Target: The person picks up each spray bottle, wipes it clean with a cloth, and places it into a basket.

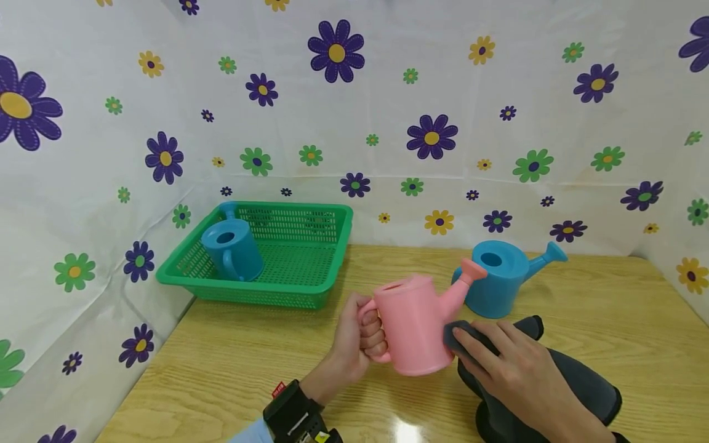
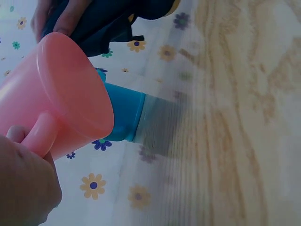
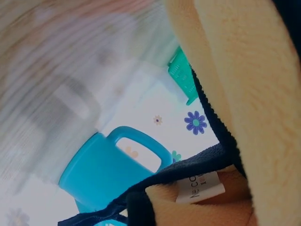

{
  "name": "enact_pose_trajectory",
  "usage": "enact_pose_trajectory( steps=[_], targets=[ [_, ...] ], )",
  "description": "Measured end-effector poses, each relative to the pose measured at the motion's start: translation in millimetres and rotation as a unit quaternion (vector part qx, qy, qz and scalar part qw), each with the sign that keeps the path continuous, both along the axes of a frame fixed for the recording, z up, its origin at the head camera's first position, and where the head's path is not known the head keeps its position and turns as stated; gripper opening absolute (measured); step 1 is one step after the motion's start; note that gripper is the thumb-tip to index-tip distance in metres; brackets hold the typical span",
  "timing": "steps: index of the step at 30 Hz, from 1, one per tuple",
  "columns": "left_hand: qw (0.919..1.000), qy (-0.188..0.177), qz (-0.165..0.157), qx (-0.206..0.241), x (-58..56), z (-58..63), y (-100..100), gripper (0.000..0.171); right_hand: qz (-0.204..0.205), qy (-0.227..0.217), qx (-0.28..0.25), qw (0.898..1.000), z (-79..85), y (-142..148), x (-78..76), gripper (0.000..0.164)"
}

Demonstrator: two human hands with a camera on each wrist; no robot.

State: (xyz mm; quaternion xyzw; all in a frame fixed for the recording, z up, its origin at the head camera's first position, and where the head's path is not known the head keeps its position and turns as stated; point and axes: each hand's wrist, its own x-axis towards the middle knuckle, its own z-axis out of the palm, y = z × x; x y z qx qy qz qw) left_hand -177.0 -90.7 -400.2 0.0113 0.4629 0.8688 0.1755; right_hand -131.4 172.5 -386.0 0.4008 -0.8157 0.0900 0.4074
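Observation:
My left hand grips the handle of a pink watering can, which is held above the table, slightly tilted, its spout pointing right. In the left wrist view the bottom of the pink can shows. My right hand holds a dark grey cloth with black edging against the can's right side, below the spout. The right wrist view shows the cloth's tan fleecy underside and a white label. Just behind stands a blue watering can, upright on the table.
A green basket sits at the back left of the wooden table. Inside it leans another blue watering can. A white flowered sheet hangs behind the table and along the sides.

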Motion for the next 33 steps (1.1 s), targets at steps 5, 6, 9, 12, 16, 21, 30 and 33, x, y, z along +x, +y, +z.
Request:
enact_pose_trajectory(
  steps=[5, 6, 9, 12, 16, 21, 30, 33],
  targets=[
    [0.9996, 0.007, -0.018, -0.023, 2.2, 0.2, 7.1, 0.040, -0.017, 0.002, -0.003, 1.000, 3.7, 1.2, -1.3, 0.062],
    [0.9995, 0.008, -0.019, -0.026, 2.2, 0.3, 8.0, 0.039, -0.020, 0.005, -0.005, 1.000, 4.5, 1.4, -2.1, 0.062],
    [0.9991, 0.011, -0.022, -0.035, 2.9, 1.2, 9.5, 0.039, -0.029, 0.011, -0.008, 0.999, 7.1, 2.8, -4.7, 0.062],
    [0.9984, 0.018, -0.024, -0.048, 4.5, 1.5, 9.9, 0.039, -0.041, 0.006, -0.009, 0.999, 9.9, 4.2, -5.8, 0.064],
    [0.9977, 0.021, -0.026, -0.059, 6.8, 0.6, 9.5, 0.040, -0.072, -0.005, -0.014, 0.997, 11.1, 6.2, -4.7, 0.066],
    [0.9974, 0.013, -0.030, -0.064, 9.4, -1.6, 6.4, 0.040, -0.106, 0.001, -0.038, 0.994, 11.4, 9.4, -4.8, 0.066],
    [0.9983, -0.004, -0.028, -0.051, 10.7, -4.8, 3.0, 0.041, -0.118, 0.010, -0.075, 0.990, 16.9, 10.0, -2.0, 0.060],
    [0.9983, 0.000, -0.030, -0.050, 11.2, -4.6, 2.6, 0.041, -0.123, 0.006, -0.075, 0.989, 19.0, 10.4, -2.0, 0.059]
  ],
)
